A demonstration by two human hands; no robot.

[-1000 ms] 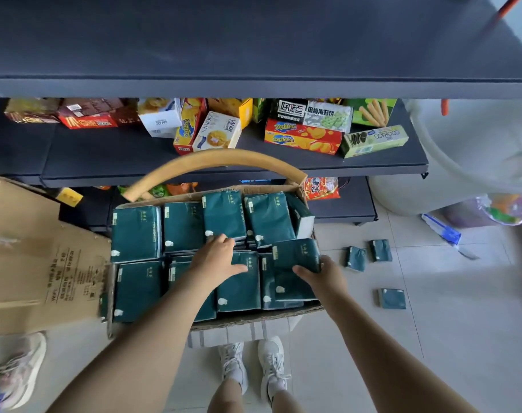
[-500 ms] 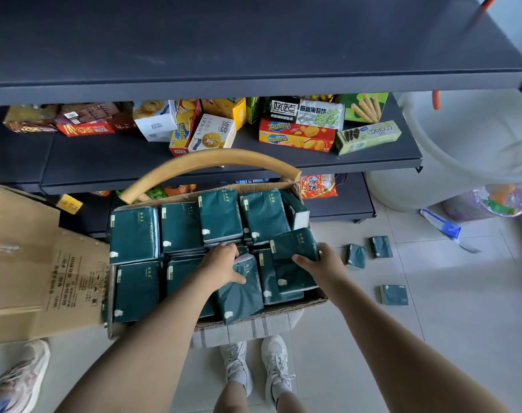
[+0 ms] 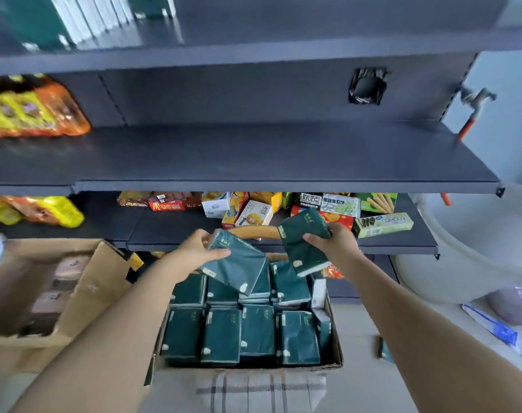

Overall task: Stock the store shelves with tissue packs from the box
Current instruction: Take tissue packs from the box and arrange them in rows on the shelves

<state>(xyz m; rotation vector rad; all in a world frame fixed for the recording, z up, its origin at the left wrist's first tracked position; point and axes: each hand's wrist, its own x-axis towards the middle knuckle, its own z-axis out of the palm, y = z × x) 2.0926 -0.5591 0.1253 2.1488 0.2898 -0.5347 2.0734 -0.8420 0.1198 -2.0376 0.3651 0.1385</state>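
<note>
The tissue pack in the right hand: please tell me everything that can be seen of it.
This tissue pack is rectangular, in dark green, glossy, plastic-looking wrap, with faint pale lettering near the top, a small white mark near the lower end and a pale lower edge. The right hand grips its right side, thumb on the front face. It is tilted and held above the open cardboard box of similar packs. Only the hand visibly touches it.

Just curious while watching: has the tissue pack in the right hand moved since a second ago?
Yes. The tissue pack in the right hand has risen out of the box, now level with the snack shelf.
</note>
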